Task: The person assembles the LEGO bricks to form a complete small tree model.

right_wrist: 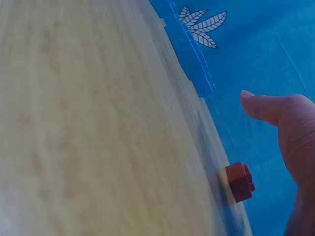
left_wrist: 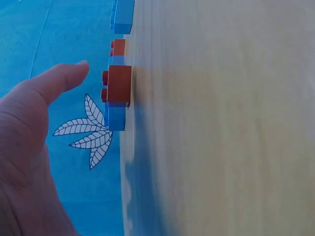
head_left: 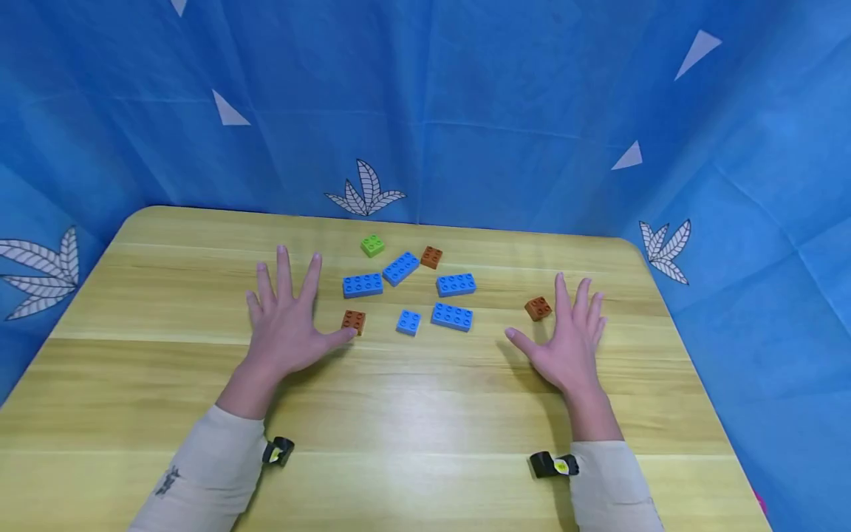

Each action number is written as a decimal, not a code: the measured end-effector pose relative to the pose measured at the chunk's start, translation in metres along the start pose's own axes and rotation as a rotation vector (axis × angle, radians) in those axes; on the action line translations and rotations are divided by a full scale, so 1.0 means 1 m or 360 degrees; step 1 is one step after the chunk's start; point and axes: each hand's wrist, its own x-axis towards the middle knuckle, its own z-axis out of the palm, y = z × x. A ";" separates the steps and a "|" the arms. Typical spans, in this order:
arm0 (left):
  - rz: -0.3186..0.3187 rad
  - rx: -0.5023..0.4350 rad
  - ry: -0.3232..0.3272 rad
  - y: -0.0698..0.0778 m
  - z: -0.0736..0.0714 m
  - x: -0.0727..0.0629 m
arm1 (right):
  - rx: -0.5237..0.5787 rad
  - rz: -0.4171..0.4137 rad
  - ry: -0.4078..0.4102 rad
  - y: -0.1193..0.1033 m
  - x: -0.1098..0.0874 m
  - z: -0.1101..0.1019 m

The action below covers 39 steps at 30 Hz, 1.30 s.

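Sleeves: two pale sleeves come in from the near edge, angled inward, with black bands by the cuffs.
Table: pale wood-grain top under both forearms.
Right hand: the right hand is spread wide with its back showing, four fingers pointing away, thumb reaching out leftward; it grips nothing.
Left hand: the left hand is splayed too, fingers fanned away from the body, thumb stretched rightward; its grasp is empty.
Brick at the left thumb: a brown brick, partly overlapped by the thumb tip from overhead; the left wrist view shows a gap, thumb above.
Nearer blues: small blue brick, long blue brick just right of it.
Brick by the right hand: brown brick, between thumb and index finger but apart from both.
Middle blues: one long brick on the left, another on the right, a slanted one between.
Farthest bricks: brown, beside the slanted brick's far end; green.
Backdrop: blue cloth with leaf prints.
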 end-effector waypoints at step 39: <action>0.0101 -0.0547 -0.0166 0.002 0.027 0.001 | 0.0380 0.0391 0.0284 0.017 0.013 0.030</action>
